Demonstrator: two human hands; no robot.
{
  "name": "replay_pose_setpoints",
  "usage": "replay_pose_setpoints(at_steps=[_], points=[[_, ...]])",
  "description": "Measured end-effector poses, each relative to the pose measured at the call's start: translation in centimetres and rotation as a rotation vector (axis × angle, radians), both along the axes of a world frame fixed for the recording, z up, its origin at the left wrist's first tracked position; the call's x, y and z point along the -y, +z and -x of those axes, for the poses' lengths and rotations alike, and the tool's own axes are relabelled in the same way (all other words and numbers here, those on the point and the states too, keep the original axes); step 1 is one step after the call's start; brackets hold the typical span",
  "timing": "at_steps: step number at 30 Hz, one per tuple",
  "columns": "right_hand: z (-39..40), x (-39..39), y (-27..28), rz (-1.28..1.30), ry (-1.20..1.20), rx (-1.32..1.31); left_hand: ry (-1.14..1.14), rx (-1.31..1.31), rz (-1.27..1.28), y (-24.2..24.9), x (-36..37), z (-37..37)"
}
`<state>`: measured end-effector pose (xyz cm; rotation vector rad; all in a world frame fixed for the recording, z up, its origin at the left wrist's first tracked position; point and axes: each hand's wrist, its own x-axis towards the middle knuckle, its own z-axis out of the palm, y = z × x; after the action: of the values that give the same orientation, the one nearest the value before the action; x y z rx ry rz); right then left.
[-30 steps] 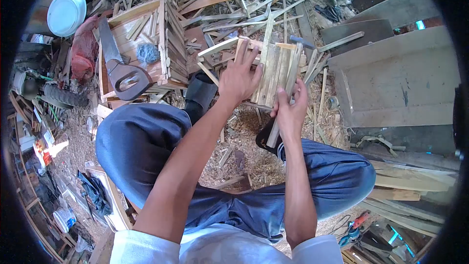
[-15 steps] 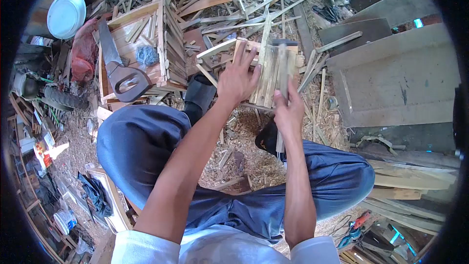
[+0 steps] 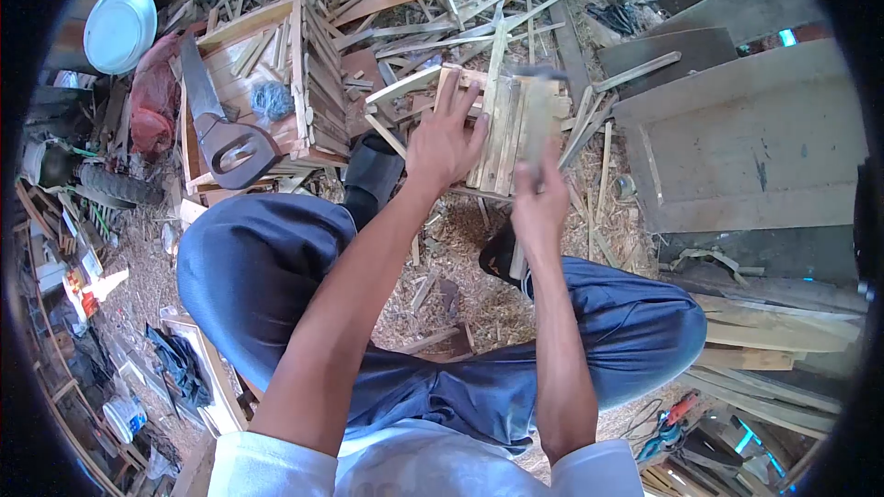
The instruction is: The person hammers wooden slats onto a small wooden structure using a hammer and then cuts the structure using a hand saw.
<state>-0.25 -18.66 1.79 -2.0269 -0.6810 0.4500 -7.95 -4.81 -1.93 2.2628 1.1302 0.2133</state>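
My right hand [image 3: 541, 207] is wrapped round the wooden handle of a hammer [image 3: 540, 120], whose head is smeared by motion over the slatted work. Beneath it is a small wooden crate [image 3: 502, 152] made of narrow pale slats, standing between my feet. My left hand [image 3: 448, 138] lies on the crate's left side with its fingers spread, pressing near the top edge. One long slat [image 3: 498, 51] sticks out past the crate's far edge, just right of my left fingers.
To the left stands a larger wooden box [image 3: 304, 83] with a handsaw [image 3: 221, 133] lying across it and a bundle of blue-grey wire-like material [image 3: 273, 101] inside. Scrap sticks [image 3: 442, 9] pile up beyond the crate. Large boards [image 3: 746, 143] lean at the right. Wood shavings cover the floor.
The hammer has shifted slightly and its head is more blurred than before. My left hand stays on the crate; the whole view has moved a little.
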Motion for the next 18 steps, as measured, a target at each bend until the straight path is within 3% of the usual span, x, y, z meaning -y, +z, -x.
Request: replay_pose_setpoints(at_steps=[1,6,8,10,12,14,16,18], points=[[0.3,-0.4,0.6,0.227,-0.026,-0.349,0.0,0.036,-0.019,-0.3,0.0,0.1],[0.5,-0.6,1.1,0.019,-0.045,-0.247,-0.007,0.053,-0.091,-0.8,-0.1,0.0],[0.9,-0.9,1.2,-0.149,-0.118,-0.012,-0.005,0.056,-0.105,-1.0,0.0,0.0],[0.8,-0.6,0.9,-0.019,-0.088,-0.066,-0.003,0.015,0.006,-0.1,-0.1,-0.1],[0.4,-0.3,-0.6,0.12,0.037,0.016,-0.009,0.044,-0.042,-0.3,0.1,-0.1],[-0.1,-0.2,-0.8,0.082,0.07,-0.001,-0.008,0.065,-0.088,-0.8,-0.2,0.0],[0.3,-0.7,1.0,-0.096,-0.095,-0.12,-0.003,0.056,-0.078,-0.7,-0.1,0.0],[0.5,-0.6,0.6,-0.088,-0.115,-0.058,-0.004,0.053,-0.088,-0.6,0.1,0.0]])
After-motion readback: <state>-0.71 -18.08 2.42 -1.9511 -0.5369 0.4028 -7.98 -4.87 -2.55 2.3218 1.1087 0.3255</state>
